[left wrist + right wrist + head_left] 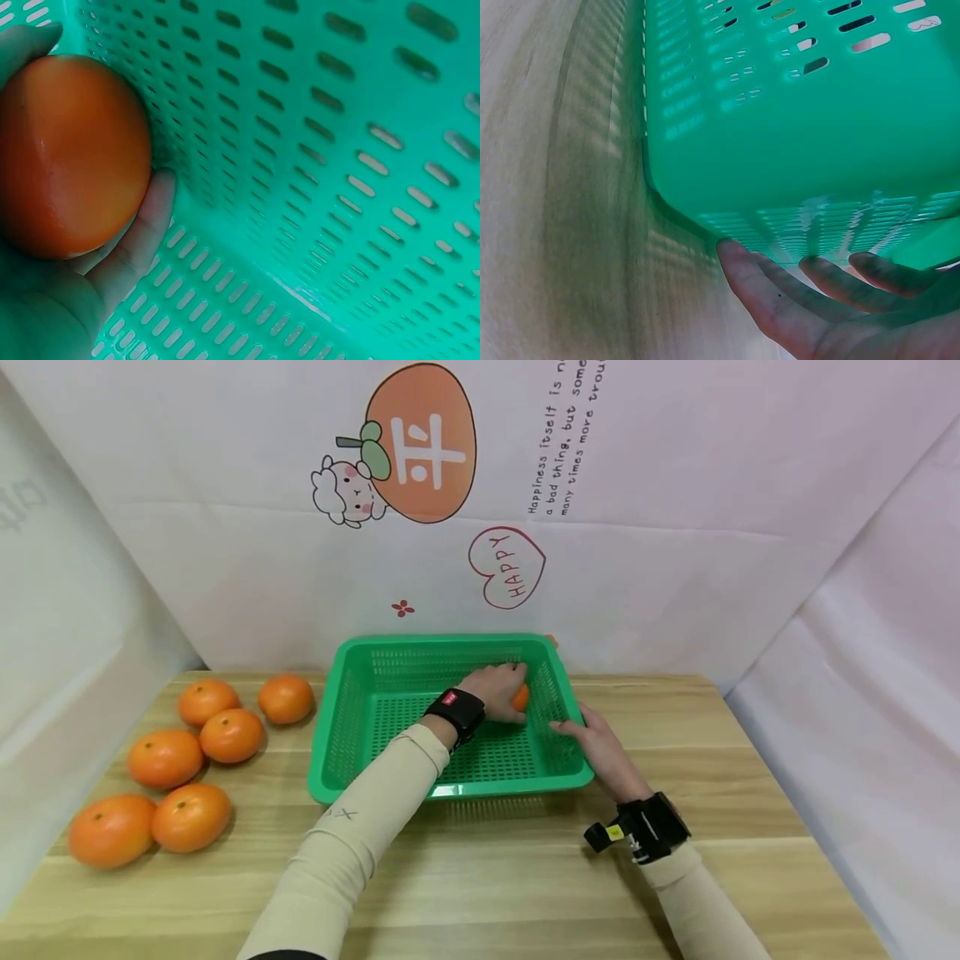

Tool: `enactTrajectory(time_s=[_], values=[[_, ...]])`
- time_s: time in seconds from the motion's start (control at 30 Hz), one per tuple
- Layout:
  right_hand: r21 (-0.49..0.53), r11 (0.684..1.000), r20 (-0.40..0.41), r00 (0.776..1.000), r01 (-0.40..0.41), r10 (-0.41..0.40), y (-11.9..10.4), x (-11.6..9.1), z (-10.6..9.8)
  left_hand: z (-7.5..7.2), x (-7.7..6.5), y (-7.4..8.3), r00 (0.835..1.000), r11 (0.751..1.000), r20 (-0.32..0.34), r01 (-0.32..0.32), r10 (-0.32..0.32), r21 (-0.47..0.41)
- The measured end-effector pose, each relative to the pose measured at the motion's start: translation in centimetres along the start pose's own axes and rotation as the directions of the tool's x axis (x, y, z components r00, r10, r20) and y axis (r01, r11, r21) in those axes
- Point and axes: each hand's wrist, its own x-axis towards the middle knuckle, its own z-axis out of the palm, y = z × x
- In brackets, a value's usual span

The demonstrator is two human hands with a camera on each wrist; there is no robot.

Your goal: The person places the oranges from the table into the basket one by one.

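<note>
A green plastic basket (450,790) with slotted walls stands on the wooden table. Inside it, near the right wall, my left hand (495,689) holds a mandarin (75,157). The thumb and fingers curl around the fruit, which sits close to the slotted wall in the left wrist view. My right hand (603,747) grips the basket's right side, its thumb over the rim and its fingers (772,300) against the outer wall. Left of the basket, several mandarins (232,735) lie loose on the table.
The wooden table (487,885) meets a white printed cloth (637,585) behind the basket. White cloth also hangs at both sides. A small orange patch (552,641) shows behind the basket's back right corner; what it is cannot be told.
</note>
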Motion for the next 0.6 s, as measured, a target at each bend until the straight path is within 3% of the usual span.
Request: enactTrajectory(time_s=[0.23, 0.6], values=[[0.014, 1.000, -0.013, 1.000, 0.001, -0.001, -0.28, 0.00, -0.02, -0.54, -0.06, 0.18, 1.000, 1.000, -0.018, 0.001, 0.000, 0.004], [0.026, 1.000, -0.008, 1.000, -0.005, 0.006, -0.05, -0.03, 0.47, -0.24, -0.36, 0.23, 1.000, 1.000, 0.002, -0.009, 0.009, 0.013]])
